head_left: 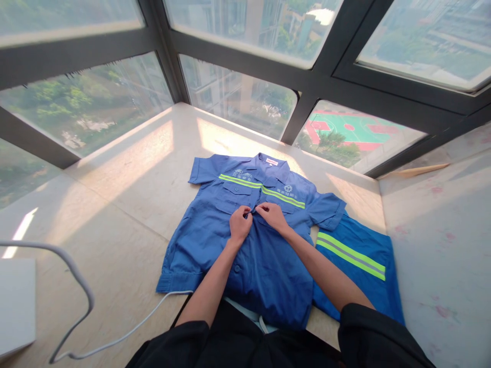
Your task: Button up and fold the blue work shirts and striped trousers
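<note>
A blue short-sleeved work shirt [207, 220] with yellow-green reflective stripes lies spread on the pale ledge, its collar toward the windows. At the middle of its front placket, my left hand [240, 223] pinches one edge of the cloth. Close beside it, my right hand [271, 214] pinches the placket too, and the fingertips of both hands nearly meet. The cloth between them is bunched and slightly raised. Whatever button is there is hidden by my fingers. Lower on the placket a dark button [237, 268] shows.
Folded blue cloth [353, 260] with a reflective band lies right of the shirt, partly under its sleeve. A white cable [82, 286] loops at the left near a white box [17, 306]. Framed windows [238, 97] border the ledge [115, 204]; a patterned wall [437, 245] stands right.
</note>
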{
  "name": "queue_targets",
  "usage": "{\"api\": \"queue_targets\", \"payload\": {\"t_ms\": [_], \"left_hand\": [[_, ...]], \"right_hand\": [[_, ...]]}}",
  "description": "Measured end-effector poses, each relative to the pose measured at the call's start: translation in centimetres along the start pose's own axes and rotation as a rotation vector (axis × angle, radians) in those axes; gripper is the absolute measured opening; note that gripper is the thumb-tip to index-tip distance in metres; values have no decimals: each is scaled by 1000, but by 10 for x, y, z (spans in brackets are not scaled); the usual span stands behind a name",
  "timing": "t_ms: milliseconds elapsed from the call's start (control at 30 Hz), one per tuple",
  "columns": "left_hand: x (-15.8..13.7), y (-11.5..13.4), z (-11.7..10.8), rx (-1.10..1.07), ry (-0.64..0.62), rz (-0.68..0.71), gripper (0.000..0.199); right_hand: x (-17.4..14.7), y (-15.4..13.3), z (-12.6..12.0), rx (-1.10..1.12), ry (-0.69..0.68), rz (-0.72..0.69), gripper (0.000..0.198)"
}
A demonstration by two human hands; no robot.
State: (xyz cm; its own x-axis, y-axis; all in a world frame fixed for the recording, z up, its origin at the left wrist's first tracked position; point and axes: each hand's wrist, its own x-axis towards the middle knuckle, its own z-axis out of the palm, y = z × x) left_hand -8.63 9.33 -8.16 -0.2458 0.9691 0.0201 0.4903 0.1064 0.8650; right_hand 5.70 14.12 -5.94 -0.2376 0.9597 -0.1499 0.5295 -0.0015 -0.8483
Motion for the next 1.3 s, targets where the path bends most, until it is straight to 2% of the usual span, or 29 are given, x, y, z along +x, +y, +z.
{"api": "queue_targets", "payload": {"t_ms": [233,433,633,1033,1300], "left_hand": [[1,0,-2,-75,17,16,15],[2,-2,-5,-101,-15,51,14],[14,6,-15,108,-141,94,16],[24,12,-26,347,-142,-44,25],[16,10,-26,439,-178,22,21]], "right_hand": [[1,-4,2,246,-168,343,10],[10,-9,-2,344,-221,460,7],[11,-9,-2,351,-246,452,14],[8,-13,1,288,-233,377,16],[5,-4,6,225,-179,289,15]]}}
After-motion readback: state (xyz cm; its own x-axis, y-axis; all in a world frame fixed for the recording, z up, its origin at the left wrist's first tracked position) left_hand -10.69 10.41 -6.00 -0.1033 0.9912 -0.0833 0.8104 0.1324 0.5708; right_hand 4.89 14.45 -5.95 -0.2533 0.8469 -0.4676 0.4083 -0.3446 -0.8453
